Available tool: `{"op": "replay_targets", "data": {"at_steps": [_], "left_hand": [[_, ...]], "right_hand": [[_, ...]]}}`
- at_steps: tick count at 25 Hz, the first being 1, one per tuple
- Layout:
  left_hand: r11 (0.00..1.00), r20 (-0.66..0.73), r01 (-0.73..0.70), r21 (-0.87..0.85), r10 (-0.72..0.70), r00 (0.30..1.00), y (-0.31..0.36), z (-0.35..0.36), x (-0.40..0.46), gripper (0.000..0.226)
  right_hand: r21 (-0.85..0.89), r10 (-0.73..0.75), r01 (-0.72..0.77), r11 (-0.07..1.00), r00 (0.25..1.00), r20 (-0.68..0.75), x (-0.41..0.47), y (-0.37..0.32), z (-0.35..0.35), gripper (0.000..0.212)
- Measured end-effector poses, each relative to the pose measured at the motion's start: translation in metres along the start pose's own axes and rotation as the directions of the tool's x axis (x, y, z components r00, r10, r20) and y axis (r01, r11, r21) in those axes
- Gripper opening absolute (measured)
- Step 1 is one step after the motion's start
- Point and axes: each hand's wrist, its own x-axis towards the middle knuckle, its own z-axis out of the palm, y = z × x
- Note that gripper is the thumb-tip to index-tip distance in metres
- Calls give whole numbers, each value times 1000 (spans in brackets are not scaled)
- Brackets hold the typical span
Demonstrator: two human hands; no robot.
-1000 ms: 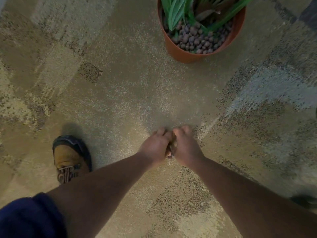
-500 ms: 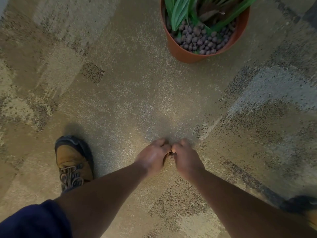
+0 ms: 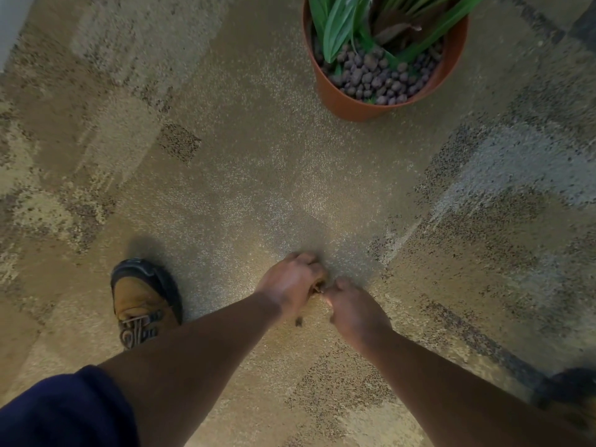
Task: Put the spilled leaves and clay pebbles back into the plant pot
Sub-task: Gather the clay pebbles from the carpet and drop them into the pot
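Left hand [image 3: 290, 282] and right hand [image 3: 353, 309], both curled nearly closed, meet low over the mottled beige carpet floor [image 3: 225, 175] around small brown bits [image 3: 317, 288], well apart from the round terracotta plastic plant pot [image 3: 342, 100] of dark clay pebbles [image 3: 371, 77].

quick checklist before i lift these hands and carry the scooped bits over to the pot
1. Left hand closed on debris: cannot tell, only a brownish bit shows at its fingers.
2. Right hand closed on debris: cannot tell, contents hidden.
3. Nothing left behind: not ok, a small dark scrap lies on the carpet under the left wrist.
4. Plant pot upright: ok.
5. Room in pot: ok, clay pebbles sit below the rim.
6. Path to pot free: ok, bare carpet between.
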Motion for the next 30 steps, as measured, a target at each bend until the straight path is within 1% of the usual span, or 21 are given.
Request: {"op": "replay_targets", "data": {"at_steps": [1, 3, 4, 6, 8, 10, 11, 12, 13, 14, 17, 19, 21, 23, 24, 25, 26, 27, 28, 29, 30], "left_hand": [[999, -31, 11, -37, -12, 999, -1, -2, 1, 27], [994, -110, 8, -112, -21, 994, 2, -11, 3, 28], [989, -160, -8, -148, -16, 987, 5, -19, 6, 28], [974, -292, -70, -215, 4, 956, 18, -48, 14, 24], [954, -491, -190, -232, 54, 869, 35, -87, 30, 19], [943, -660, -274, -186, 87, 746, 51, -132, 55, 18], [943, -711, -287, -167, 86, 698, 57, -155, 70, 18], [945, -742, -287, -155, 81, 666, 62, -177, 85, 19], [953, -755, -271, -137, 77, 651, 65, -196, 98, 19], [965, -750, -240, -104, 82, 656, 66, -210, 109, 19], [988, -655, -151, -5, 111, 747, 53, -223, 124, 24], [987, -628, -161, -1, 125, 768, 46, -214, 122, 27], [978, -682, -209, 3, 155, 715, 43, -202, 116, 24], [962, -769, -273, 10, 182, 613, 40, -185, 106, 15], [954, -794, -299, -4, 179, 581, 37, -175, 99, 10], [952, -791, -304, -31, 162, 590, 33, -161, 90, 8], [959, -759, -276, -64, 133, 638, 28, -143, 77, 11], [969, -696, -228, -97, 97, 711, 23, -123, 63, 14], [977, -602, -167, -130, 56, 796, 18, -102, 48, 16], [984, -467, -88, -155, 5, 884, 13, -80, 32, 16], [988, -284, 15, -154, -59, 957, 7, -58, 17, 14]], "right_hand": [[21, 18, -18, 1000, 1000, -4, -1, 2, -2, 39], [91, 60, -56, 994, 997, -38, -2, 3, -16, 23], [137, 81, -70, 988, 994, -78, -1, 1, -28, 13], [266, 133, -72, 961, 967, -219, 4, -3, -64, 12], [405, 194, -21, 914, 899, -393, 12, -8, -117, 15], [476, 244, 75, 876, 782, -573, 22, -13, -174, 16], [516, 276, 130, 847, 722, -634, 28, -15, -201, 17], [568, 314, 185, 802, 679, -663, 36, -19, -223, 19], [619, 346, 234, 750, 658, -668, 44, -22, -241, 21], [651, 368, 261, 712, 651, -664, 54, -25, -254, 22], [679, 386, 270, 682, 656, -649, 76, -30, -268, 22], [674, 371, 274, 686, 665, -648, 82, -28, -266, 33], [601, 304, 303, 739, 647, -700, 77, -25, -254, 37], [483, 212, 320, 815, 612, -762, 65, -21, -228, 34], [464, 196, 308, 830, 619, -761, 58, -17, -211, 31], [488, 215, 265, 832, 657, -722, 51, -12, -191, 28], [531, 247, 195, 825, 720, -648, 44, -8, -170, 25], [559, 266, 109, 822, 794, -546, 35, -4, -148, 22], [554, 264, 16, 832, 868, -421, 28, 0, -125, 18], [516, 252, -73, 853, 925, -285, 19, 3, -103, 17], [461, 238, -144, 876, 959, -153, 10, 6, -81, 17]]}}
